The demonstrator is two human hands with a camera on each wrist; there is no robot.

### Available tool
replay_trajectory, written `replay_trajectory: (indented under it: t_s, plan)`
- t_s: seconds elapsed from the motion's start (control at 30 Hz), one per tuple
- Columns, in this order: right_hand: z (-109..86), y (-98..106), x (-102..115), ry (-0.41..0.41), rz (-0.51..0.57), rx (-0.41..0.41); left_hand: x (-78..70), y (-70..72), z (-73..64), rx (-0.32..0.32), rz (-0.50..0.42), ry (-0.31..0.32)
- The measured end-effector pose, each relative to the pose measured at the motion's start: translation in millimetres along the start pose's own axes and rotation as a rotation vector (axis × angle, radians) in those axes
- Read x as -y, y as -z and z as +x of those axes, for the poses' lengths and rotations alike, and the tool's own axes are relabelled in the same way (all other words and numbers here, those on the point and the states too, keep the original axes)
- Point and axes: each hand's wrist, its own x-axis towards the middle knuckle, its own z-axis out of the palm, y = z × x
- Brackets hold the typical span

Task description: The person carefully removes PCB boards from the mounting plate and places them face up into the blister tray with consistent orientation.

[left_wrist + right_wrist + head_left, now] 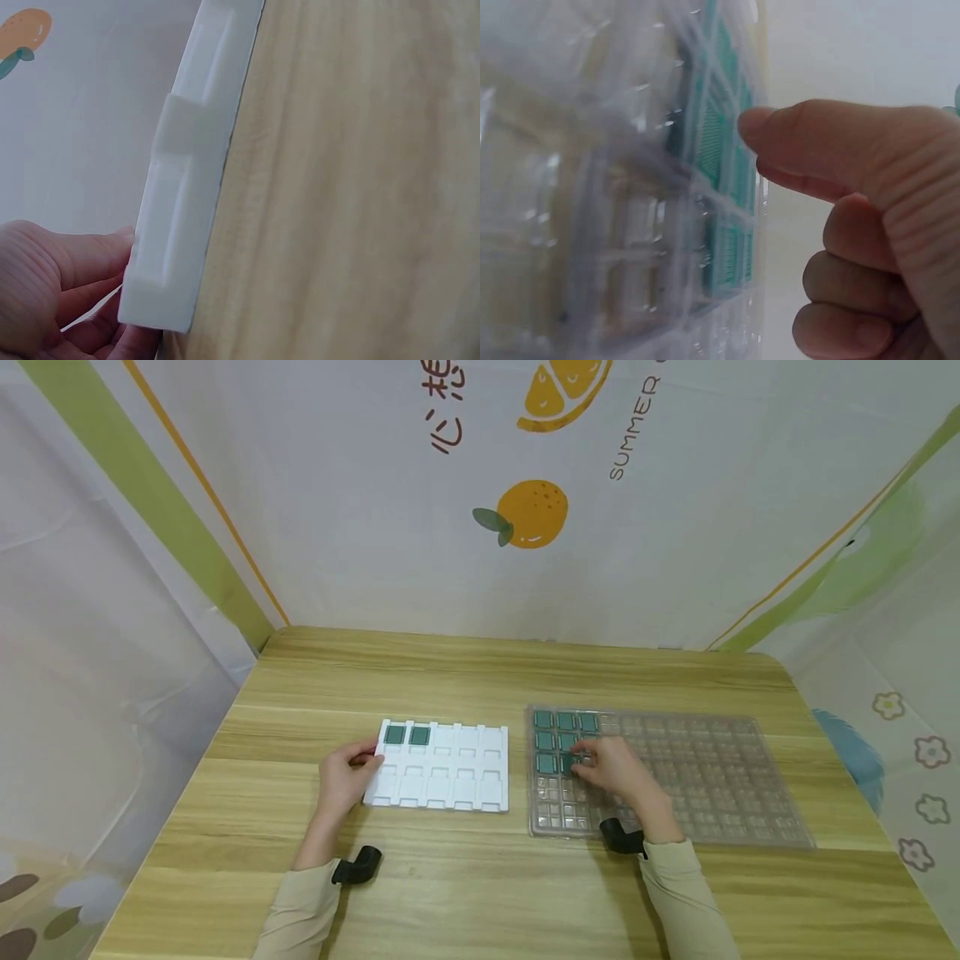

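Observation:
My left hand (pixel 345 781) holds the left edge of a white tray (pixel 468 777), thumb (pixel 105 255) against its side and the other fingers curled lower down. Two green chips (pixel 407 736) sit side by side in that tray's upper left pockets. To the right lies a clear plastic tray (pixel 690 768) of small pockets, with several green chips (pixel 544 741) at its left end. Over them is my right hand (pixel 618 768), thumb and index fingertips right at one chip (pixel 567 764), its other fingers curled (pixel 855 285). Whether they grip that chip I cannot tell.
Both trays lie on a wood-grain table (pixel 450 893). Behind it hangs a white curtain (pixel 375 560) printed with oranges and lettering. A black wrist-camera mount juts from each sleeve, the right one (pixel 621 837) over the clear tray's front edge.

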Motion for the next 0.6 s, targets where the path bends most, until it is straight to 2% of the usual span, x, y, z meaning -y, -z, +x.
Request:
replay_trajectory:
  t_s: [0.2, 0.4, 0.6]
  plan:
    - [3.8, 3, 5, -0.004, 0.036, -0.024, -1.6, 0.0, -0.4, 0.003, 0.000, 0.006]
    - [12.7, 3, 13, 0.068, -0.004, -0.074, -2.0, 0.3, -0.4, 0.006, 0.000, 0.017]
    - [22.2, -1, 27, 0.076, 0.004, -0.075, -0.4, 0.3, -0.3, 0.002, 0.001, 0.005]
